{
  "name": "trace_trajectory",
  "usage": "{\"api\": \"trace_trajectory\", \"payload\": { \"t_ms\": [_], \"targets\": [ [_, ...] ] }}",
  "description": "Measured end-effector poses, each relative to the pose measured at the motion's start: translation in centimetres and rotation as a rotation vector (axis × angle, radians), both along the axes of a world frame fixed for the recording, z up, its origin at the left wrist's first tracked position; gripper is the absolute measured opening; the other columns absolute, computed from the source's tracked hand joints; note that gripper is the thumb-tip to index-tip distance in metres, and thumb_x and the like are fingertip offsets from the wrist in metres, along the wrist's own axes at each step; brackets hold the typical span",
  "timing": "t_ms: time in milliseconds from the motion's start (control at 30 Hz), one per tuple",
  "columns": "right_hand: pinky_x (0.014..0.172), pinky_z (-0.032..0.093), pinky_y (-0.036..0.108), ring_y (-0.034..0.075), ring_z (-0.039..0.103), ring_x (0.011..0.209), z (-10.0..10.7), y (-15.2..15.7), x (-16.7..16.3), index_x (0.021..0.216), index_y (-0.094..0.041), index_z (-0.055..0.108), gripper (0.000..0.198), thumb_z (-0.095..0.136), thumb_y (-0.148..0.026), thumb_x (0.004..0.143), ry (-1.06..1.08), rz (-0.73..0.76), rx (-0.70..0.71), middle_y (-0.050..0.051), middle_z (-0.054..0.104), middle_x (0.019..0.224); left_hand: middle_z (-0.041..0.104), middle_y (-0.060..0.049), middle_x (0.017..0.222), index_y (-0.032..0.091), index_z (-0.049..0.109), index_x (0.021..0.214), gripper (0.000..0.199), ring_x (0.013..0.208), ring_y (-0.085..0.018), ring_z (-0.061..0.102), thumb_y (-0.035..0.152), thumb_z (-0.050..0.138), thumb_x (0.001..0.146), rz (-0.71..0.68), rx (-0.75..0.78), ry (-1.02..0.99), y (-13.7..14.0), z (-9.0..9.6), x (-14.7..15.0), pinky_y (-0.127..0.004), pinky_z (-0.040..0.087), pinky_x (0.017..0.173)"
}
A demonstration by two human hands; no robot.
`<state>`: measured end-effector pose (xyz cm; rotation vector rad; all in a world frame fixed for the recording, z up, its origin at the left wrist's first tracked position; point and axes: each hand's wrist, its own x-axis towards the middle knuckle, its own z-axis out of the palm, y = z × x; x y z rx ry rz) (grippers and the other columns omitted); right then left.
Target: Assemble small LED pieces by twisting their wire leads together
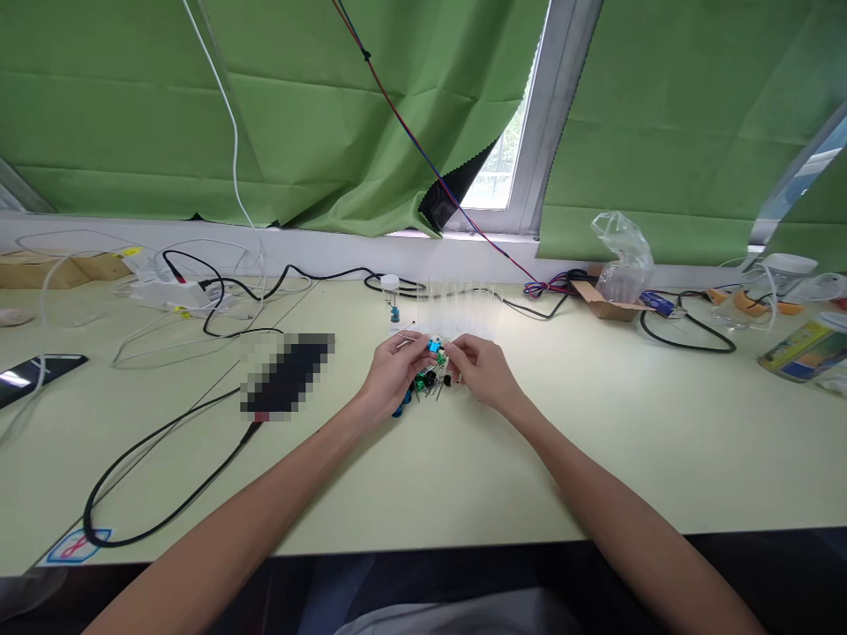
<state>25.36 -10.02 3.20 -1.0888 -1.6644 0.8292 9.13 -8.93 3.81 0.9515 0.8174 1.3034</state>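
Observation:
My left hand (395, 370) is closed in a pinch on a small blue electronic component (433, 345) above the middle of the table. My right hand (484, 369) meets it from the right, thumb and finger pressed together at the component's edge; whatever lies between those fingertips is too small to make out. Right below the fingers lies a little pile of green and black parts (429, 381) with thin metal legs. Several dark blue round pieces (401, 406) sit beside my left hand, partly hidden by it.
Behind my hands stand clear tubes (456, 304) and a white-capped vial (390, 291) with a blue part in it. A blurred dark device (291, 375) on a black cable (99, 494) lies left. A cardboard box (605, 304) and a labelled jar (804, 348) are on the right.

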Motion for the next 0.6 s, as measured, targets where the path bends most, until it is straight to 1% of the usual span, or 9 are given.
{"api": "trace_trajectory", "payload": {
  "t_ms": [133,233,333,400,533,600],
  "targets": [
    [0.056,0.046,0.026,0.013,0.058,0.05,0.24,-0.15,0.04,0.063,-0.019,0.058,0.05,0.041,-0.055,0.093,-0.066,-0.039,-0.012,0.001,0.062,0.054,0.066,-0.003,0.072,0.014,0.063,0.08,0.028,0.064,-0.01,0.062,0.031,0.082,0.067,-0.04,0.022,0.022,-0.07,0.0,0.06,-0.024,0.053,0.072],
    [0.057,0.046,0.026,0.013,0.057,0.049,0.37,-0.24,0.04,0.059,-0.018,0.059,0.056,0.038,-0.056,0.094,-0.086,-0.06,-0.035,0.002,0.061,0.049,0.067,-0.003,0.073,0.015,0.062,0.081,0.028,0.064,-0.01,0.063,0.032,0.081,0.069,-0.063,0.04,0.038,-0.17,0.0,0.12,-0.025,0.052,0.072],
    [0.056,0.046,0.026,0.013,0.058,0.049,0.37,-0.22,0.01,0.06,-0.018,0.058,0.056,0.038,-0.058,0.093,-0.067,-0.057,-0.053,0.002,0.062,0.052,0.066,-0.003,0.072,0.015,0.062,0.08,0.029,0.064,-0.01,0.063,0.032,0.081,0.068,-0.053,0.034,0.034,-0.21,0.0,0.2,-0.025,0.052,0.072],
    [0.053,0.046,0.025,0.013,0.058,0.049,0.32,-0.19,0.01,0.068,-0.018,0.058,0.051,0.039,-0.058,0.093,-0.033,-0.05,-0.042,0.002,0.065,0.061,0.064,-0.002,0.071,0.014,0.063,0.079,0.029,0.065,-0.011,0.063,0.031,0.082,0.066,-0.022,0.028,0.016,-0.17,0.0,0.23,-0.025,0.053,0.072],
    [0.053,0.048,0.026,0.013,0.061,0.055,0.16,-0.18,0.05,0.094,-0.021,0.059,0.035,0.052,-0.054,0.087,-0.002,-0.049,0.0,0.002,0.068,0.078,0.062,-0.001,0.072,0.013,0.064,0.076,0.03,0.068,-0.012,0.063,0.03,0.085,0.063,0.042,0.016,-0.014,-0.06,0.0,0.23,-0.026,0.054,0.071],
    [0.054,0.05,0.026,0.014,0.062,0.06,0.09,-0.19,0.07,0.1,-0.022,0.058,0.033,0.06,-0.05,0.083,-0.012,-0.055,0.011,0.003,0.067,0.084,0.062,-0.001,0.073,0.013,0.064,0.076,0.03,0.068,-0.012,0.063,0.03,0.085,0.062,0.053,0.009,-0.017,-0.03,-0.01,0.2,-0.026,0.054,0.071]
  ]
}}
